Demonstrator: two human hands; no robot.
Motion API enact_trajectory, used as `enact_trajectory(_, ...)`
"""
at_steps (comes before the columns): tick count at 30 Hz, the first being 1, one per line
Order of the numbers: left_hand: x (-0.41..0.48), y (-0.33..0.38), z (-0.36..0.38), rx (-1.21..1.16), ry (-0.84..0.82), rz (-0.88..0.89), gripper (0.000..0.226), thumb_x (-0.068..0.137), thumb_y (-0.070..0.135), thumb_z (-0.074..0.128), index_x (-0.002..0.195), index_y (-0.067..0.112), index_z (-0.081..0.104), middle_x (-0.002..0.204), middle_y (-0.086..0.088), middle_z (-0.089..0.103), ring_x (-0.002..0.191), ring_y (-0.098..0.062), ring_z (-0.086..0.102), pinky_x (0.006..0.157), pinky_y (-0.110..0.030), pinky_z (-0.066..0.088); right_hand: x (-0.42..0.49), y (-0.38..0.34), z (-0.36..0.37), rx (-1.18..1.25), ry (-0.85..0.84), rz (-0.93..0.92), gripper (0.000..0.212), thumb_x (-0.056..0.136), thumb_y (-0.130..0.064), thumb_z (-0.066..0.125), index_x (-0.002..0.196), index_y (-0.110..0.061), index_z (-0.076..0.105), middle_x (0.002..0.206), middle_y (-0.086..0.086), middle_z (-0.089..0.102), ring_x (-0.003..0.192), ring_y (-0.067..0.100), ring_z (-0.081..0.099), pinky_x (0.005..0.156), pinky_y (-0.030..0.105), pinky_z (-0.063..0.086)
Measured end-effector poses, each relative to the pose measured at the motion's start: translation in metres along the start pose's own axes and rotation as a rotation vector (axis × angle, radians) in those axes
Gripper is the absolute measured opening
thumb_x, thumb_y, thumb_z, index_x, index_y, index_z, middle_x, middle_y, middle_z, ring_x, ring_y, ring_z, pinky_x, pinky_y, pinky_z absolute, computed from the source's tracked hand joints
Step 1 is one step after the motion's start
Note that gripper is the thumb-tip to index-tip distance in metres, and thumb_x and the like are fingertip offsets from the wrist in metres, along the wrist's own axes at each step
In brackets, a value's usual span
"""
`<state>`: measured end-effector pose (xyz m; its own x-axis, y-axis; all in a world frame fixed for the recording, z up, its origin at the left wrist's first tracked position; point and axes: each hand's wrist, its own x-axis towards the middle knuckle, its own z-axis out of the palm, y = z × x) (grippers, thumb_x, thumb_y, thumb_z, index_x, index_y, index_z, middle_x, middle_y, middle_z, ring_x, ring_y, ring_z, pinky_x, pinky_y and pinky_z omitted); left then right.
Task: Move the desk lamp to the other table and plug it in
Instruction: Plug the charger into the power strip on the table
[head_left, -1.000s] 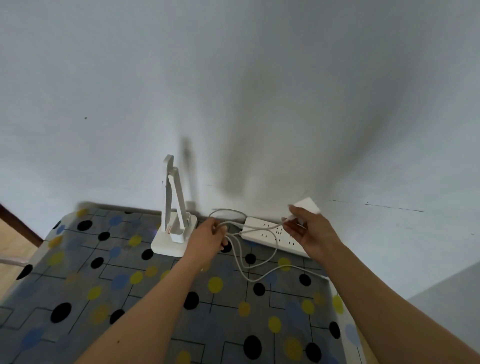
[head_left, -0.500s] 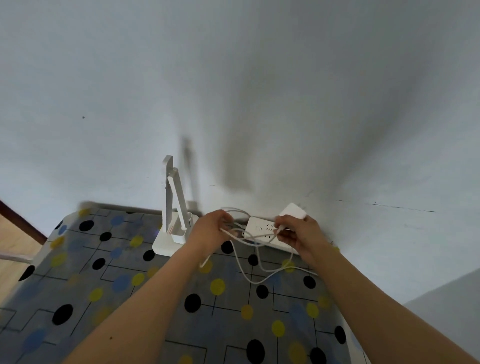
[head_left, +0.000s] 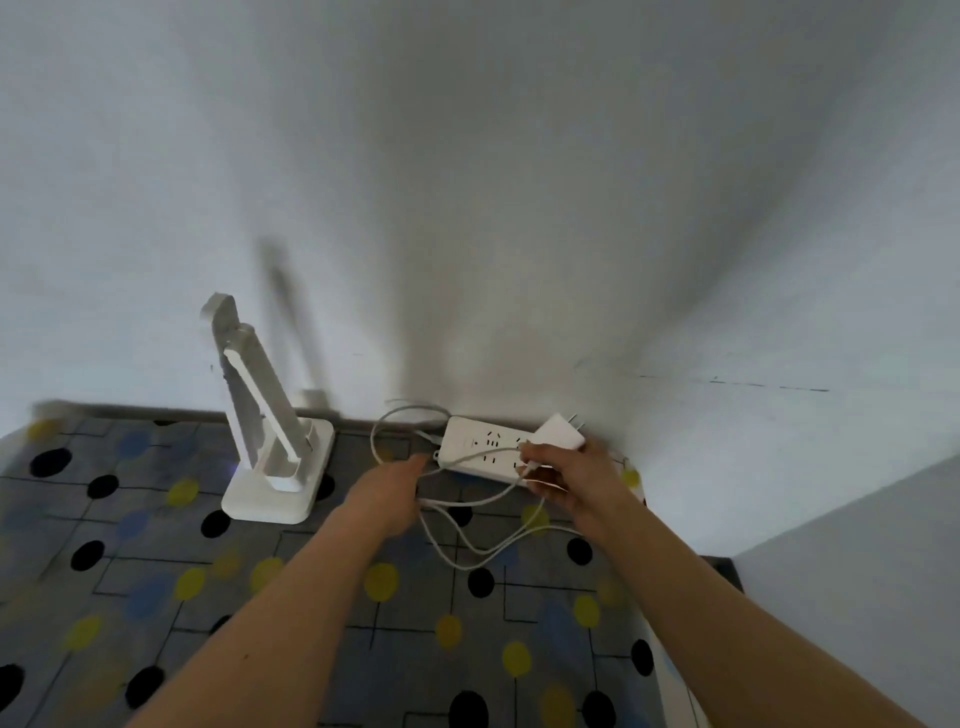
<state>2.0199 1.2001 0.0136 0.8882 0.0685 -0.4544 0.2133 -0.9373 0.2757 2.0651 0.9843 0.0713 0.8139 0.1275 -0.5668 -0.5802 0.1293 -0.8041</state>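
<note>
The white folded desk lamp (head_left: 270, 431) stands upright on the patterned table (head_left: 208, 597), near the wall. A white power strip (head_left: 480, 446) lies to its right against the wall. My right hand (head_left: 569, 480) holds the lamp's white plug adapter (head_left: 558, 435) just above the strip's right end, prongs pointing up and right, away from the sockets. My left hand (head_left: 392, 493) grips the white cord (head_left: 483, 545), which loops over the table between both hands.
A white wall (head_left: 467, 208) rises right behind the lamp and strip. The table's right edge (head_left: 670, 675) runs under my right forearm; a grey surface (head_left: 857, 597) lies beyond it.
My right hand has moved the adapter left, over the strip's right end, and turned it so the prongs show. My left hand stayed on the cord and shifted slightly toward me.
</note>
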Motion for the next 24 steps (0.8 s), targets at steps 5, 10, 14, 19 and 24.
enact_trajectory(5,-0.001,0.003,0.001,0.160,-0.090,-0.042,0.027,0.085,0.023,0.062,0.109,0.013,0.055,0.113,-0.010,0.062,0.101,-0.028,0.060,0.079,-0.037,0.051,0.005,-0.001,-0.003,-0.030,0.003,0.009,0.057,0.073,-0.001,0.077,0.123,-0.003,0.051,0.109,0.019,0.069,0.076,0.023,0.072,0.053,0.027,0.055)
enact_trajectory(10,-0.018,0.003,-0.019,0.295,-0.267,-0.127,0.011,0.082,0.024,0.060,0.079,0.013,0.059,0.067,0.002,0.060,0.071,-0.017,0.063,0.070,-0.030,0.051,0.007,-0.005,0.000,-0.074,-0.025,-0.014,0.045,0.074,0.000,0.076,0.113,-0.006,0.055,0.102,0.015,0.071,0.073,0.021,0.071,0.053,0.027,0.056)
enact_trajectory(14,-0.037,-0.007,-0.034,0.126,-0.778,-0.304,0.030,0.094,0.017,0.049,0.067,0.009,0.057,0.068,-0.004,0.058,0.057,-0.012,0.050,0.074,-0.027,0.045,0.004,-0.003,0.020,-0.120,-0.094,-0.018,0.038,0.074,0.000,0.076,0.103,-0.011,0.056,0.094,0.013,0.070,0.069,0.022,0.070,0.053,0.028,0.055)
enact_trajectory(19,-0.059,-0.023,-0.042,0.179,-0.434,-0.212,0.015,0.084,0.017,0.059,0.072,0.008,0.060,0.083,-0.008,0.069,0.060,-0.014,0.058,0.065,-0.027,0.048,-0.004,-0.004,0.043,-0.135,-0.141,-0.053,0.040,0.075,0.001,0.075,0.106,-0.011,0.053,0.101,0.016,0.067,0.074,0.024,0.068,0.055,0.030,0.056)
enact_trajectory(24,-0.053,-0.028,-0.032,-0.034,-0.044,-0.040,0.053,0.073,0.027,0.073,0.124,0.019,0.057,0.121,0.000,0.062,0.109,-0.022,0.060,0.089,-0.033,0.051,-0.013,-0.011,0.039,-0.151,-0.132,-0.081,0.045,0.075,0.000,0.076,0.112,-0.007,0.051,0.108,0.021,0.065,0.081,0.029,0.067,0.058,0.030,0.054)
